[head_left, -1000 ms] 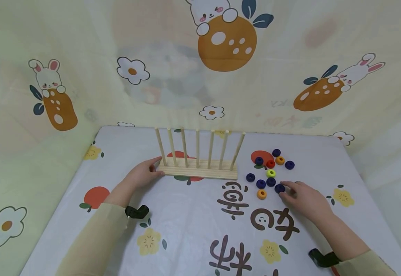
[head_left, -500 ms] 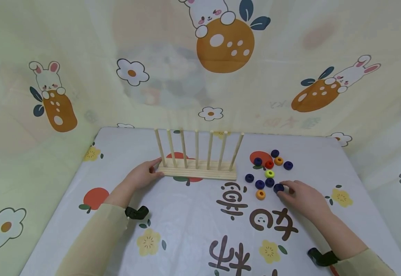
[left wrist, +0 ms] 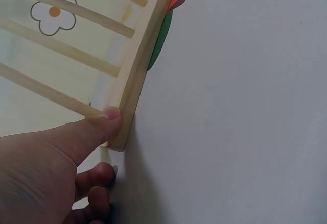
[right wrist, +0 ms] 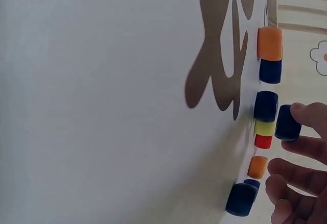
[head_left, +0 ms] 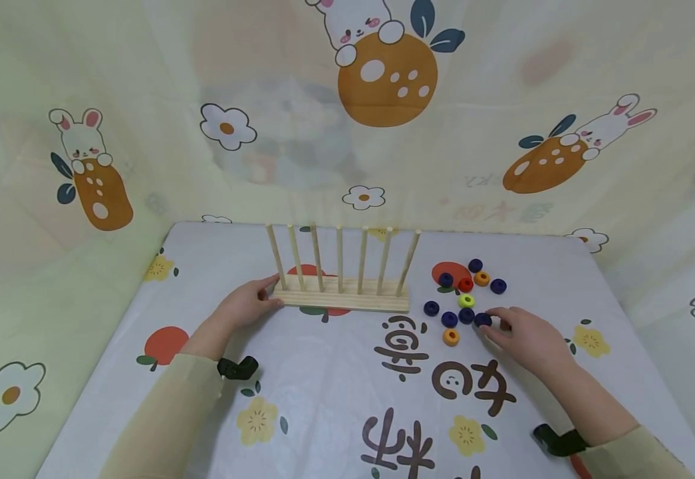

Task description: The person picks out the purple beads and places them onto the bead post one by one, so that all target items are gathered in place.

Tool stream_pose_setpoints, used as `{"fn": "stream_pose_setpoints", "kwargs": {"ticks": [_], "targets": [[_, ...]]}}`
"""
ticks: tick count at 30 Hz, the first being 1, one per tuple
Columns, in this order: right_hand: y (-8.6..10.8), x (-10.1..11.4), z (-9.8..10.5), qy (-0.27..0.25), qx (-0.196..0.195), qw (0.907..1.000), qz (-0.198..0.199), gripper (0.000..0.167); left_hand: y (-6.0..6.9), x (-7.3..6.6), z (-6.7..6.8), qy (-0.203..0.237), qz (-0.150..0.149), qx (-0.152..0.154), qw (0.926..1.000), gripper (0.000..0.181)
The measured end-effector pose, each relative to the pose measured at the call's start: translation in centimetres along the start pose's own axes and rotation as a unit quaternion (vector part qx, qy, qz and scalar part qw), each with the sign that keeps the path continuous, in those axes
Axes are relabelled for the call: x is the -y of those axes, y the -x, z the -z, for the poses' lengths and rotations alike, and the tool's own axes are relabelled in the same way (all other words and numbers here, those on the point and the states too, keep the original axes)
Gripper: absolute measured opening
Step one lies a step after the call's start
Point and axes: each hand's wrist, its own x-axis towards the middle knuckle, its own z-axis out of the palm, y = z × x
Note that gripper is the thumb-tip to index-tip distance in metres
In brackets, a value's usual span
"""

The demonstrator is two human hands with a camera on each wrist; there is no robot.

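A wooden peg rack, a flat base with several upright bare dowels, stands on the table. My left hand grips the base's left end; in the left wrist view its thumb lies on the base beside the end dowel, and the other fingers are partly hidden. Over to the right, my right hand pinches a dark blue bead between thumb and forefinger, slightly raised off the table. Close beside it lie a yellow-green bead, a red bead, an orange bead and several dark blue beads.
The white tablecloth has printed fruit, flowers and brown characters. Behind it hangs a pale curtain with rabbit prints. A second orange bead lies at the back of the bead group, right of the rack.
My right hand has lifted the pinched dark blue bead slightly up off the table. The left hand stays on the rack, and the head view has shifted a little.
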Motion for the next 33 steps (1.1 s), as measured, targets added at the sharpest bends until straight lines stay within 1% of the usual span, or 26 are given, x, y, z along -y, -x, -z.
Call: {"fn": "stream_pose_setpoints", "kwargs": {"ticks": [8, 12, 15, 19, 24, 28, 33], "targets": [[0.0, 0.4, 0.5, -0.004, -0.018, 0.9997, 0.018, 0.049, 0.1, 0.1, 0.2, 0.002, 0.007, 0.001, 1.0, 0.071], [0.1, 0.8, 0.9, -0.004, -0.023, 0.9995, 0.023, 0.05, 0.1, -0.1, 0.4, 0.005, 0.004, 0.002, 1.0, 0.071], [0.1, 1.1, 1.2, -0.007, -0.025, 0.9993, 0.026, 0.051, 0.0, -0.1, 0.3, 0.007, 0.002, 0.005, 1.0, 0.071], [0.0, 1.5, 1.6, -0.014, -0.03, 0.999, 0.029, 0.052, -0.2, 0.1, 0.0, 0.004, 0.007, 0.002, 1.0, 0.07], [0.0, 1.9, 2.1, -0.011, -0.056, 0.9979, 0.032, 0.05, -0.4, 0.0, -0.4, 0.018, 0.01, 0.002, 0.9998, 0.071], [0.1, 2.4, 2.6, -0.014, -0.081, 0.9956, 0.044, 0.05, -0.5, 0.0, -0.5, 0.023, 0.013, 0.001, 0.9996, 0.071], [-0.1, 3.7, 2.8, -0.029, -0.094, 0.9939, 0.049, 0.052, -0.3, 0.3, -0.3, 0.021, 0.021, -0.002, 0.9996, 0.07]]}}
